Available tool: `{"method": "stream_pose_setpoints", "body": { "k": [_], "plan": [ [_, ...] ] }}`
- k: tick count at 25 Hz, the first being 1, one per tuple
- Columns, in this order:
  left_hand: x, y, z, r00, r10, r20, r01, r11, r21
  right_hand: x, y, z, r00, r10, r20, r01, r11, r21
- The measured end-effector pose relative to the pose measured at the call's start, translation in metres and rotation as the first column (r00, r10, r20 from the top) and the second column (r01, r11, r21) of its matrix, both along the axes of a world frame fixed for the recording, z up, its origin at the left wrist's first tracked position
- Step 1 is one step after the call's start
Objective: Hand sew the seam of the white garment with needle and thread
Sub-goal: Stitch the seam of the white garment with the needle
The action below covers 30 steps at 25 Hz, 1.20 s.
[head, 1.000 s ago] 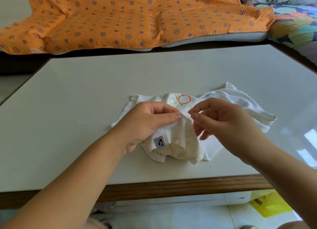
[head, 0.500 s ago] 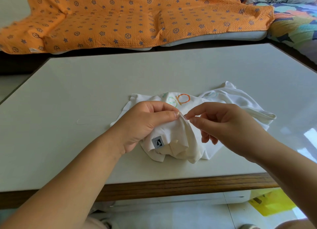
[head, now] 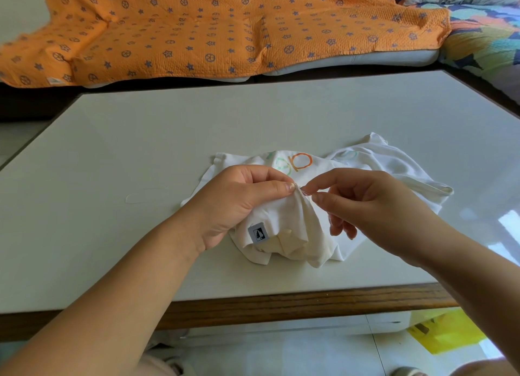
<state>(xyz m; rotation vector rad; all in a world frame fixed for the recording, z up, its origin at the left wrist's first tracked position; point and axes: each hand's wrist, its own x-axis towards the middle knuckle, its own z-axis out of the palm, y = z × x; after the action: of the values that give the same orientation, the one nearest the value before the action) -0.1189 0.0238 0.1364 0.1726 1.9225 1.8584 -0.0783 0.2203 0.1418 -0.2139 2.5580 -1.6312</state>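
Note:
The white garment [head: 363,164], with orange and green print and a small grey label [head: 257,234], lies crumpled in the middle of the white table [head: 140,139]. My left hand [head: 236,204] pinches a raised fold of the garment between thumb and forefinger. My right hand [head: 365,204] meets it from the right, its forefinger and thumb pinching a thin needle [head: 306,192] at the fold, right beside my left thumb tip. Most of the needle is hidden by the fingers and cloth. A faint loop of white thread [head: 146,196] lies on the table to the left.
The table's wooden front edge [head: 281,305] runs close to me. An orange patterned blanket [head: 225,29] covers the sofa behind the table, and a colourful quilt [head: 484,35] lies at the far right. A yellow bag [head: 447,333] sits on the floor at the lower right.
The needle stood up above my right fingertips a second ago. My right hand has since brought it down against the fold, and its thumb and forefinger have spread slightly. My left hand keeps its pinch.

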Motion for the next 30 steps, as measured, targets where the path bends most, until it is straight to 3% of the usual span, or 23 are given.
{"method": "stream_pose_setpoints", "body": {
  "k": [16,23,30],
  "plan": [
    [0.001,0.004,-0.008,0.999,-0.052,0.008,0.052,0.999,-0.008,-0.001,-0.005,-0.003,0.998,0.01,0.069,-0.001,0.992,-0.125],
    [0.002,0.009,-0.009,0.996,0.039,-0.081,-0.048,0.992,-0.118,0.003,-0.012,-0.004,1.0,-0.023,-0.011,0.023,1.0,-0.021],
    [0.005,0.012,-0.01,0.998,0.041,-0.049,-0.047,0.99,-0.131,-0.001,-0.015,-0.007,0.993,-0.097,-0.065,0.102,0.992,0.077]
  ]
}}
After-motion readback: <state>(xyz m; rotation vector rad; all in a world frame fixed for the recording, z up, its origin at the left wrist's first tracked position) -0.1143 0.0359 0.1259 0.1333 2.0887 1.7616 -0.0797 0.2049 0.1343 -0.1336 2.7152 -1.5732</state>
